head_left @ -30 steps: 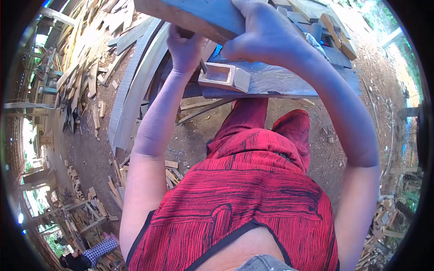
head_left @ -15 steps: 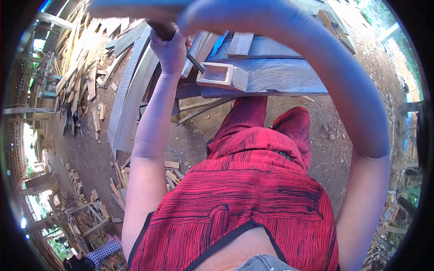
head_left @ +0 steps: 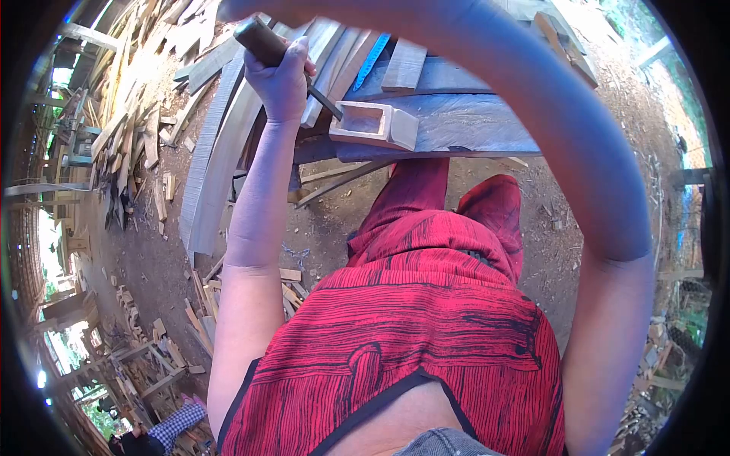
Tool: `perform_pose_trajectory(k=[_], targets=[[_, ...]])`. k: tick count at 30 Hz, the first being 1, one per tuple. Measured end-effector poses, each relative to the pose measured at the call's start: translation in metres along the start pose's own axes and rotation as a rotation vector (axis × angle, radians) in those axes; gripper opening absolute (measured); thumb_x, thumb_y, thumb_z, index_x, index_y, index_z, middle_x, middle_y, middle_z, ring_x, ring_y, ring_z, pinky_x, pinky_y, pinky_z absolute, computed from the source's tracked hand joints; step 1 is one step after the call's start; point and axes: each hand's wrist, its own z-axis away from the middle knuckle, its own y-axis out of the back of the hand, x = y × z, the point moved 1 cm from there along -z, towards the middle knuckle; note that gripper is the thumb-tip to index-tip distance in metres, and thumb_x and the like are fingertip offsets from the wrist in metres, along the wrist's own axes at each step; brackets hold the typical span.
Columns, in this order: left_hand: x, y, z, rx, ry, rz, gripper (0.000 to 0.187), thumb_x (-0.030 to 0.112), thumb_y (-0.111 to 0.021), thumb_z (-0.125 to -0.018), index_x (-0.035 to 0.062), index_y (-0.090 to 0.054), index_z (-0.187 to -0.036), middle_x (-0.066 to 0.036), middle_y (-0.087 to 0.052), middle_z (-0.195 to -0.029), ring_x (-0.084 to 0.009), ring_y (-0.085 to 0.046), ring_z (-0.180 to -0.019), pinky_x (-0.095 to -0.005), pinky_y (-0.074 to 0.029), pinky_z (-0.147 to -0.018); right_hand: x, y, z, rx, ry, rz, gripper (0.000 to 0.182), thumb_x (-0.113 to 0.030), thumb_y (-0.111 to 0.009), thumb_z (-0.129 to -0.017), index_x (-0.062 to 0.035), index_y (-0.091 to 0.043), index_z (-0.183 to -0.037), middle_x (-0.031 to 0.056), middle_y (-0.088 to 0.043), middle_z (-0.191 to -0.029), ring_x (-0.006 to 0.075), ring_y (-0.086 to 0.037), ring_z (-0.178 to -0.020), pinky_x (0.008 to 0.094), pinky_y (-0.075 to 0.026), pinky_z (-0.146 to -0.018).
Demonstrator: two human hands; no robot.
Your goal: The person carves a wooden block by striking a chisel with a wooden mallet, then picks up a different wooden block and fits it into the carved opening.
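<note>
Pale wooden block w/ rectangular hollow (head_left: 372, 125): upper ctr of frame, flat on grey weathered plank bench (head_left: 475, 125), open side up, bevelled end to the right. Long thin chisel w/ dark metal shaft and thick brown wooden handle (head_left: 262, 43) slants down from upper left; tip is at hollow's left end, can't tell if it bites.

L hand (head_left: 281, 80): fingers wrapped round lower part of handle, thumb up along it, firm grip. R hand (head_left: 242, 7): top edge of frame, left of ctr, blurred + partly cut off, above handle end; can't tell grip or what's in it. R forearm arcs across top.

Behind block: flat bright-blue strip (head_left: 372, 62), short pale board (head_left: 405, 65) just right of it. Long curved grey boards (head_left: 220, 163) left of L forearm. Scrap wood pile (head_left: 152, 114) upper left, on brown dirt floor (head_left: 327, 228). Another person in checked cloth (head_left: 179, 427), lower left, well apart.
</note>
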Motion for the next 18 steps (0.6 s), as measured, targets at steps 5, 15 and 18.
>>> perform_pose_trajectory(k=[5, 15, 18], targets=[[-0.015, 0.013, -0.009, 0.135, -0.192, -0.125, 0.024, 0.002, -0.067, -0.077, 0.0013, -0.049, -0.092, -0.006, -0.059, -0.070, -0.0128, -0.057, -0.047, -0.0259, -0.049, -0.045, 0.040, -0.013, -0.010, -0.487, -0.050, 0.391, 0.054, -0.022, -0.069, -0.057, 0.0083, -0.060, -0.101, 0.0197, -0.065, -0.085, 0.0289, -0.066, -0.081, 0.0353, -0.052, -0.076], [-0.001, 0.015, -0.003, -0.045, 0.009, -0.004, 0.028, 0.003, -0.070, -0.076, 0.0023, -0.046, -0.091, -0.008, -0.061, -0.071, -0.0127, -0.058, -0.048, -0.0258, -0.050, -0.045, 0.040, -0.023, -0.017, -0.546, 0.001, 0.383, 0.058, -0.023, -0.074, -0.054, 0.0080, -0.060, -0.101, 0.0196, -0.067, -0.090, 0.0265, -0.067, -0.083, 0.0332, -0.052, -0.076], [-0.003, 0.013, -0.001, 0.044, 0.026, 0.005, 0.028, 0.004, -0.070, -0.077, 0.0020, -0.047, -0.091, -0.006, -0.061, -0.068, -0.0125, -0.058, -0.048, -0.0257, -0.049, -0.046, 0.010, 0.017, 0.003, -0.535, 0.251, 0.212, 0.050, -0.023, -0.073, -0.056, 0.0078, -0.062, -0.094, 0.0199, -0.067, -0.083, 0.0272, -0.067, -0.082, 0.0342, -0.052, -0.076]])
